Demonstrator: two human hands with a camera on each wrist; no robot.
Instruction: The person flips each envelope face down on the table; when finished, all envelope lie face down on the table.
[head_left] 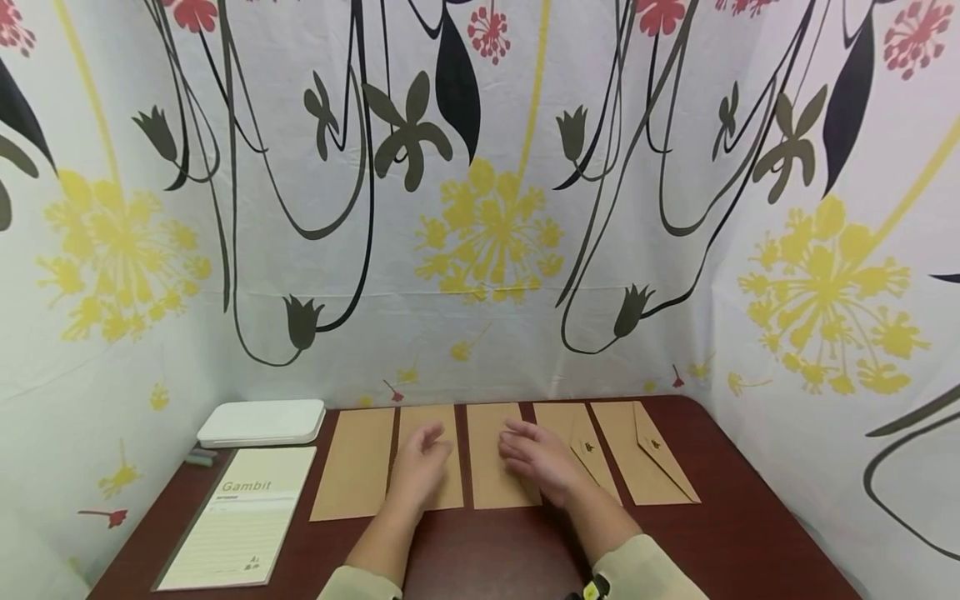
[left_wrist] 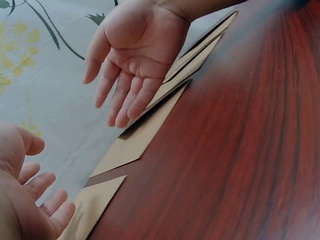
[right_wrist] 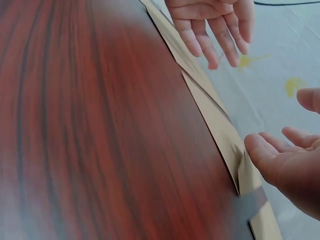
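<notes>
Several brown kraft envelopes lie in a row across the table. My left hand (head_left: 422, 467) hovers over the second envelope (head_left: 447, 433) from the left, its fingers loosely bent and nothing in them. Facing it, my right hand (head_left: 543, 458) is above the gap between the middle envelope (head_left: 487, 475) and the fourth envelope (head_left: 562, 425). Both wrist views show bare palms turned toward each other with relaxed fingers. The fourth envelope and the far-right envelope (head_left: 626, 458) show pointed flaps with a small dark mark; the far-left envelope (head_left: 356, 467) shows a plain face.
On the left of the dark red wooden table (head_left: 495, 558) lies a notebook (head_left: 243, 517) marked "Gambit". Behind it sits a white flat case (head_left: 262, 422), with small grey sticks (head_left: 201, 457) beside it. A flower-printed curtain (head_left: 480, 350) surrounds the table's back and sides.
</notes>
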